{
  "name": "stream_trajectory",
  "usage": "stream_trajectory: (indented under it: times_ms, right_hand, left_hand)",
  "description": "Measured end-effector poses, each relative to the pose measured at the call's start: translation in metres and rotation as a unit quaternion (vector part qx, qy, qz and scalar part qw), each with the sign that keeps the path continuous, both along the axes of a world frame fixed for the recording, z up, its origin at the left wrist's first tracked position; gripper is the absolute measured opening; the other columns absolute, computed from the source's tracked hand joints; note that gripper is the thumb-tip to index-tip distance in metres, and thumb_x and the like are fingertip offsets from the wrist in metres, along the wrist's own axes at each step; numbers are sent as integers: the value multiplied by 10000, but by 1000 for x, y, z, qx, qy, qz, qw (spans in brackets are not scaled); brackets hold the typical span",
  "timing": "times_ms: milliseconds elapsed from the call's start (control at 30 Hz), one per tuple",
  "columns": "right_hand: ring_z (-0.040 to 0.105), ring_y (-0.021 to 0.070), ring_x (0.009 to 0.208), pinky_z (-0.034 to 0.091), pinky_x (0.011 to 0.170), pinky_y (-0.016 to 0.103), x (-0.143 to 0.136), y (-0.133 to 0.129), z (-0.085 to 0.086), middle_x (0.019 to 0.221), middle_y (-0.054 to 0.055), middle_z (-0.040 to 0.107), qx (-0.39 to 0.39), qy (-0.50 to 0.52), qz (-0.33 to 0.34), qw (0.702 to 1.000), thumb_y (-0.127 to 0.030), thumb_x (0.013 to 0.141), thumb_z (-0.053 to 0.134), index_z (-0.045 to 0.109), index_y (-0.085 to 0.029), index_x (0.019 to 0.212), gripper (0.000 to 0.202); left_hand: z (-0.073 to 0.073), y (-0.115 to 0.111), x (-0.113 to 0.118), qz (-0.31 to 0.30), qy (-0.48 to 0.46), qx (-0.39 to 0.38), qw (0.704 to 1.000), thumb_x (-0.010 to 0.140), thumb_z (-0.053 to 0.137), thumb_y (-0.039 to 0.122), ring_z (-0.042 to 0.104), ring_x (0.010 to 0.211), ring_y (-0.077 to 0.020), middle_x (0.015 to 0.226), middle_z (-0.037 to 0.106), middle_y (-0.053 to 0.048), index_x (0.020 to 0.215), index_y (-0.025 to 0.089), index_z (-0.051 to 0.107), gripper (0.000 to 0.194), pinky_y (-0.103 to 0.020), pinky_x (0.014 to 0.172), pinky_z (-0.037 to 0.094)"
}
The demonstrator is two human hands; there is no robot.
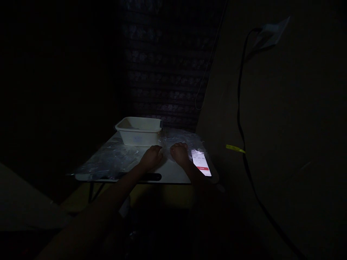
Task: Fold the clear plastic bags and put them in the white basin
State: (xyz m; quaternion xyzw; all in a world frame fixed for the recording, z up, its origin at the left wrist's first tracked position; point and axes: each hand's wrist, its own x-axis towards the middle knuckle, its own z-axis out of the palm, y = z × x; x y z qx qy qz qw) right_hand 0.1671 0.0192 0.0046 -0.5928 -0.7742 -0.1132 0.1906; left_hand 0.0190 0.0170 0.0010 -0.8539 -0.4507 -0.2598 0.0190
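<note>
In the dim head view, my left hand (152, 157) is closed, its fingers curled at the edge of some clear plastic bag material (166, 151). My right hand (179, 151) faces it from the other side, also with bent fingers on the thin plastic. A small gap separates the two hands, low over the white folding table (173, 175). Darkness hides the fingertips and the exact shape of the plastic. Just behind my left hand stands a cream plastic basin (141, 138); its contents cannot be made out.
More clear plastic bags (108, 159) are spread over the table's left side, and others (181, 135) lie at the back right. A lit phone (201, 163) showing a timer rests by my right wrist. A black cable (239, 108) with a yellow tag (235, 148) hangs along the right wall.
</note>
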Motion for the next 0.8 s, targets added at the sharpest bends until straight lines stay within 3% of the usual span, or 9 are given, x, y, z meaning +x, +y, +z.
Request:
stream_trajectory:
  times_ms: [100,200,433,567,667,800]
  right_hand:
    - [438,153,812,224,743,316,-4,-6,6,780,26,577,9,46,49,998,-219,716,390,575,-188,717,188]
    - [442,143,809,232,737,301,-8,-12,9,769,3,578,18,75,84,993,-216,690,426,569,-198,700,144]
    - [472,141,795,263,737,296,-14,-15,18,749,1,589,28,140,92,985,-204,668,443,563,-189,655,122]
    - [507,125,739,304,733,274,-12,-12,23,713,1,596,43,204,89,974,-177,649,443,562,-180,635,120]
    - [527,106,670,360,660,227,-7,-9,21,688,6,595,30,277,68,958,-168,651,415,564,-171,655,148]
    - [533,101,673,393,614,201,-2,-5,11,709,16,590,-7,349,48,936,-188,649,417,559,-156,761,184]
  left_hand:
    - [-3,1,7,1,-81,-41,996,698,363,257,478,891,-180,977,516,-138,1020,42,437,394,-285,755,383]
    - [-3,-1,13,6,-102,-45,994,674,396,263,479,896,-180,984,516,-131,1028,44,431,418,-279,766,379]
    - [2,-6,12,50,-63,-25,996,646,374,156,501,847,-192,928,550,-110,961,91,485,339,-287,748,374]
    - [3,2,1,71,-126,-71,987,622,363,138,528,772,-188,832,580,-101,897,100,517,317,-288,699,388]
    - [4,9,-8,48,-247,-145,957,607,387,183,536,704,-167,747,587,-72,796,113,538,252,-267,650,401]
    - [7,8,-15,12,-409,-245,879,564,432,224,501,517,-114,565,543,-1,668,128,528,171,-227,510,393]
